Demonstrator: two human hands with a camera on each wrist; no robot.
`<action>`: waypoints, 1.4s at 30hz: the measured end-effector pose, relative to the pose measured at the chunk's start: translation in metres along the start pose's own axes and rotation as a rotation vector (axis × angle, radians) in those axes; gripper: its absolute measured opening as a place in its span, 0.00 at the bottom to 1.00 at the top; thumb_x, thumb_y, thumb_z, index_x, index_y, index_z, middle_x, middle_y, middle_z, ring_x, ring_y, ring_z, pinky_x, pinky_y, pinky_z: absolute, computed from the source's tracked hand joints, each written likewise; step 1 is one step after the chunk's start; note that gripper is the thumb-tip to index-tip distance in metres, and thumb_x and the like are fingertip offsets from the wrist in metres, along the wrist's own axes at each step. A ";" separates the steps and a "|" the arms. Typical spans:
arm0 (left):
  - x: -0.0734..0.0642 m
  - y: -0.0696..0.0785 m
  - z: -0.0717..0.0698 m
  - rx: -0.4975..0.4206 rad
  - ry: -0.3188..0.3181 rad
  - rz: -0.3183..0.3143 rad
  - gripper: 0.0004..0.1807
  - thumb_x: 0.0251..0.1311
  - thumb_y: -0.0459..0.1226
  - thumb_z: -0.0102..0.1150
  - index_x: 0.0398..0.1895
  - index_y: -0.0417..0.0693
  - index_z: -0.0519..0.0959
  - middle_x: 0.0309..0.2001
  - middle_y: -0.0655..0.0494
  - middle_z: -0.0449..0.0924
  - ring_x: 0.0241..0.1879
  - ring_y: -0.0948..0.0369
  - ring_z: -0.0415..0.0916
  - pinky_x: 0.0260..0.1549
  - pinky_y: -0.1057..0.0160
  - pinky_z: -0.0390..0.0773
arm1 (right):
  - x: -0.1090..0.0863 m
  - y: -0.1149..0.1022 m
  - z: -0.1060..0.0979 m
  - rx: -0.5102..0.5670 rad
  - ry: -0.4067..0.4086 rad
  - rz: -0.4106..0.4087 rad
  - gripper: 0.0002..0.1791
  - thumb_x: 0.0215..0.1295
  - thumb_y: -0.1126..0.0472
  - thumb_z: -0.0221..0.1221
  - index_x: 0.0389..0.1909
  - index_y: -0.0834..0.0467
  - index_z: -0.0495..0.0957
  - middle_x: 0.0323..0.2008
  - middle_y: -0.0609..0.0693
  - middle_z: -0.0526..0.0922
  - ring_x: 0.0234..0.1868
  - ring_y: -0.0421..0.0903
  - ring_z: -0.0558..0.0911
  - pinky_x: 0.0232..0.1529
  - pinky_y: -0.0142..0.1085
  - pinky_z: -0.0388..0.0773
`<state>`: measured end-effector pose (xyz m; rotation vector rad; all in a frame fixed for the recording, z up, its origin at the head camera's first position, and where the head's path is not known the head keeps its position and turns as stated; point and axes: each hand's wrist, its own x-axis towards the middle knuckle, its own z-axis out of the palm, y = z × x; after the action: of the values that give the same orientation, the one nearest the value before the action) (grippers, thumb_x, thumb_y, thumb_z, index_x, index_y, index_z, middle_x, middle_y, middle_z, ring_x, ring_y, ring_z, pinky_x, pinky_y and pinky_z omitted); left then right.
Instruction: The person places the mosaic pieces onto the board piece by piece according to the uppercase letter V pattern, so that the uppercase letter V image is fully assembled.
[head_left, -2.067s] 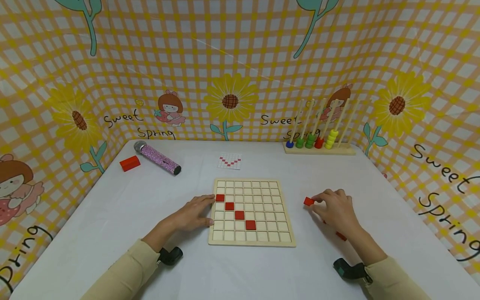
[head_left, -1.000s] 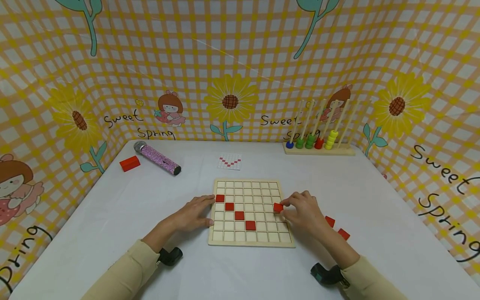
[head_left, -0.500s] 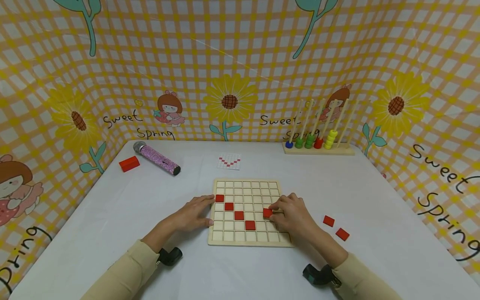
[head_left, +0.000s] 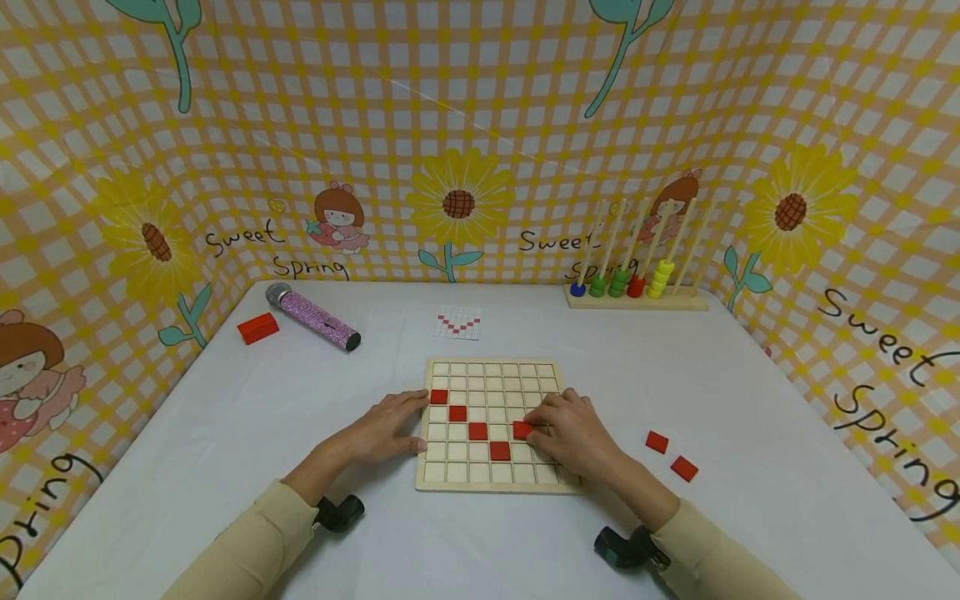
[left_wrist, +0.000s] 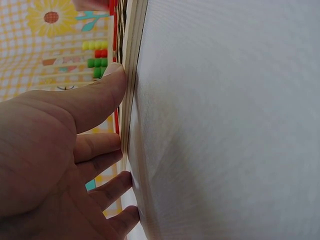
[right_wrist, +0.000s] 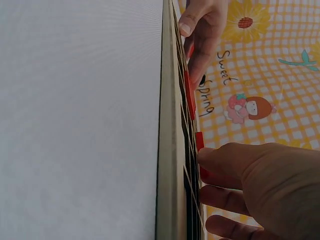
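Tile (head_left: pixel 522 430), red, pinched between thumb and fingers of the right hand (head_left: pixel 574 435); now farther left over the wooden board (head_left: pixel 487 488) than half a second ago, from about the sixth column to about the fifth, in the fifth row from the far edge. Two seconds ago, off the board entirely. Meaning, by judgement: first step of a rising right arm, like the V on the printed card (head_left: pixel 457 322), with placement apparently close to done; cannot tell whether flat in its cell or just above. Left hand (head_left: pixel 388 429) unmoved against the board's left edge, fingers relaxed and clasping nothing. By count: seven red tiles in all, namely one in the pinch, four seated tiles (head_left: pixel 457 413) stepping diagonally from third row to sixth, and two loose tiles (head_left: pixel 657 442) on the white table (head_left: pixel 450 550) right of the board. Cells seven by seven. Beyond these, one red block (head_left: pixel 258 328), one microphone (head_left: pixel 315 318), one card, two wrist cameras (head_left: pixel 341 513), and one abacus (head_left: pixel 637 302) with six pegs, beads too small for a sure count.
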<state>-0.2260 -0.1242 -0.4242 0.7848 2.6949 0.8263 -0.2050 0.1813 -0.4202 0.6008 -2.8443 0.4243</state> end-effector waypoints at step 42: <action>0.000 0.001 0.000 0.001 0.003 -0.001 0.37 0.58 0.42 0.62 0.68 0.38 0.60 0.72 0.45 0.56 0.71 0.43 0.52 0.68 0.41 0.54 | -0.002 0.004 -0.011 -0.032 -0.011 0.040 0.14 0.52 0.54 0.67 0.40 0.55 0.84 0.37 0.47 0.81 0.40 0.46 0.71 0.38 0.38 0.64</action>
<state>-0.2253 -0.1237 -0.4231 0.7833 2.6987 0.8268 -0.2034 0.1889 -0.4116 0.5436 -2.8719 0.3826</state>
